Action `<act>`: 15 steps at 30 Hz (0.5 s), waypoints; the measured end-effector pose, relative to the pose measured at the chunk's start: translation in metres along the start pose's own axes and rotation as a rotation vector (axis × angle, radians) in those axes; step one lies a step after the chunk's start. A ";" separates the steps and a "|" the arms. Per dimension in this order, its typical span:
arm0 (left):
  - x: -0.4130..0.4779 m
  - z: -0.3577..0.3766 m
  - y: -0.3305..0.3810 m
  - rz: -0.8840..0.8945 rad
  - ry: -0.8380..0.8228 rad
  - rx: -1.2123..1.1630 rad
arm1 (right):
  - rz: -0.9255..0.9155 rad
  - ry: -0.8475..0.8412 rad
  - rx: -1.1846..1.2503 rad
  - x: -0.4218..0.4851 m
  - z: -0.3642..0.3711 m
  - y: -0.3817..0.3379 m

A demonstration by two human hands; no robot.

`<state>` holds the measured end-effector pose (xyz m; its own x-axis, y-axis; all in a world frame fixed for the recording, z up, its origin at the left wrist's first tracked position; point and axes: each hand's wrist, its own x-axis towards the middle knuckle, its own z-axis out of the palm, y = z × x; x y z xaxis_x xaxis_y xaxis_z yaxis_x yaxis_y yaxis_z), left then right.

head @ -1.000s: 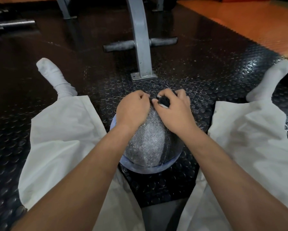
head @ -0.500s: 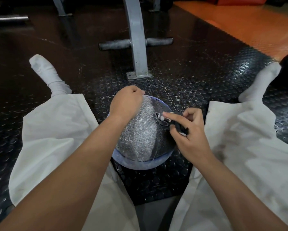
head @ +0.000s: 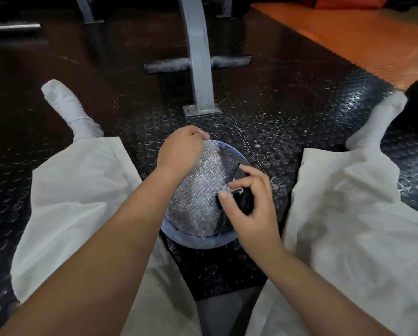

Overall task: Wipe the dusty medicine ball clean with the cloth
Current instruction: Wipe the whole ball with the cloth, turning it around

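A black studded floor mat [head: 287,98] fills most of the view, and white trouser legs [head: 82,190] are spread across it to either side. The grey frame post [head: 199,69] of some gym equipment is bolted down beyond them. The medicine ball [head: 195,190] is set on the mat between the legs, close to the body, with its textured grey face turned up inside a blue band.

The left hand [head: 181,147] is laid on the ball's far upper-left edge, the fingers curled down over the far side, apparently to steady it. The right hand [head: 254,202] is held against the ball's right side, and a small dark cloth [head: 245,201] is pinched between thumb and bent fingers (a frayed pale edge shows at the fingertips).

The pale, dusty-looking stretch of the surface lies to the left of the cloth, toward the middle of the ball and the left hand. A stroke is therefore judged to be needed leftward from the right hand, which is the nearer; being round, the ball offers no long axis to follow.
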<state>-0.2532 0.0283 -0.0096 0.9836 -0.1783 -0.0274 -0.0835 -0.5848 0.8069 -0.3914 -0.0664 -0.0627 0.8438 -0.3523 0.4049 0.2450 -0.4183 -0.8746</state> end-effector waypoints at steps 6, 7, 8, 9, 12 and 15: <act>-0.008 0.002 0.000 0.042 0.015 0.028 | 0.198 0.046 0.063 0.030 -0.001 -0.004; -0.009 0.002 0.000 0.042 0.018 0.026 | 0.181 0.043 0.005 0.036 -0.001 -0.005; -0.009 0.002 0.000 0.041 0.019 0.024 | 0.157 0.041 -0.054 0.042 -0.001 -0.007; -0.009 0.002 -0.001 0.040 0.020 0.022 | 0.142 0.026 -0.104 0.047 -0.001 -0.008; -0.008 -0.001 -0.002 0.028 0.024 -0.001 | 0.084 -0.074 -0.219 0.050 -0.004 -0.010; -0.005 -0.003 -0.005 0.029 0.014 0.025 | -0.091 -0.051 -0.359 0.039 -0.009 -0.005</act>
<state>-0.2577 0.0344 -0.0122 0.9828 -0.1848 0.0041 -0.1160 -0.5990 0.7923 -0.3638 -0.0859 -0.0398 0.8512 -0.2614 0.4552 0.1449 -0.7165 -0.6824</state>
